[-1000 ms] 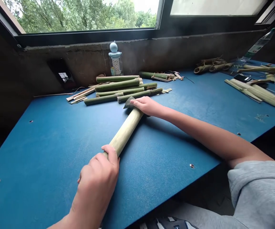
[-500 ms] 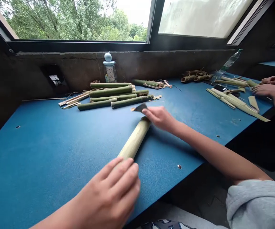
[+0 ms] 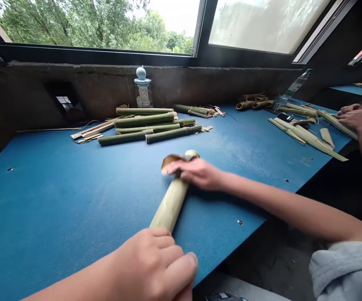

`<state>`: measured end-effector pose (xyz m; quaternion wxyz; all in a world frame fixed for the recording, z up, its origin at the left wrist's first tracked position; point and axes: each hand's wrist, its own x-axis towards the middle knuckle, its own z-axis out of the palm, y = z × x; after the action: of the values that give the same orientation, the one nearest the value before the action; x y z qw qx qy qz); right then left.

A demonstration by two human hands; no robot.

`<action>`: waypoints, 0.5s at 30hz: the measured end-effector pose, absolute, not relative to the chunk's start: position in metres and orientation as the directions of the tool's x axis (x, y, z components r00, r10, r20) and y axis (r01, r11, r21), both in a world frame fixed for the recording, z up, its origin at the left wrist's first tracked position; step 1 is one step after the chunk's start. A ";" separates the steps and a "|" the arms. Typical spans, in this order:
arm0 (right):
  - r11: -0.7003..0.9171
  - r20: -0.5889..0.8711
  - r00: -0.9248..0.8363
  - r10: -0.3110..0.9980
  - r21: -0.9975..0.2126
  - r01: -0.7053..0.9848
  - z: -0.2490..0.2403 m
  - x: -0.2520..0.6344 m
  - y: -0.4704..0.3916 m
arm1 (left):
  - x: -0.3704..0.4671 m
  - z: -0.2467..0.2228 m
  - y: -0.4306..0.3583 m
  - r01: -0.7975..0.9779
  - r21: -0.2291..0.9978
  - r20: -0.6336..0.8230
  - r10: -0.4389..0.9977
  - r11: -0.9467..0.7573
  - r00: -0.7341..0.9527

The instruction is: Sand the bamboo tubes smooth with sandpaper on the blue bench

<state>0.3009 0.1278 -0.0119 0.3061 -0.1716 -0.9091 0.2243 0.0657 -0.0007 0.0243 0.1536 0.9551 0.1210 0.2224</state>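
A pale, peeled bamboo tube (image 3: 169, 205) lies slanted on the blue table (image 3: 68, 200), its far end pointing away from me. My left hand (image 3: 155, 265) is wrapped round its near end, at the bottom of the view. Over the upper part of the tube, my right hand (image 3: 199, 172) grips a curled sheet (image 3: 170, 161), dark on one side and tan on the other, that looks like sandpaper. The sheet touches the tube just below its far end and is slightly blurred.
Green bamboo tubes (image 3: 145, 120) and strips lie near the wall, beside a blue-topped jar (image 3: 143, 93). Short tubes (image 3: 252, 102), a plastic bottle (image 3: 296, 85) and split bamboo (image 3: 309, 136) are on the right, near another person's hands (image 3: 358, 119).
My right hand has come down from beyond the tube's far end onto its upper part with the sheet. My left hand has closed more tightly round the near end.
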 end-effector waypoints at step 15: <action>0.767 0.474 -0.614 0.631 -0.495 0.407 -0.019 0.292 0.197 | 0.042 0.009 0.043 0.094 0.447 0.335 0.264 -0.890 0.905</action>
<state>0.2922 0.1967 -0.0190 0.3261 -0.2945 -0.8817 0.1718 0.0420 0.0431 0.0091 0.2154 0.9518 0.0939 0.1973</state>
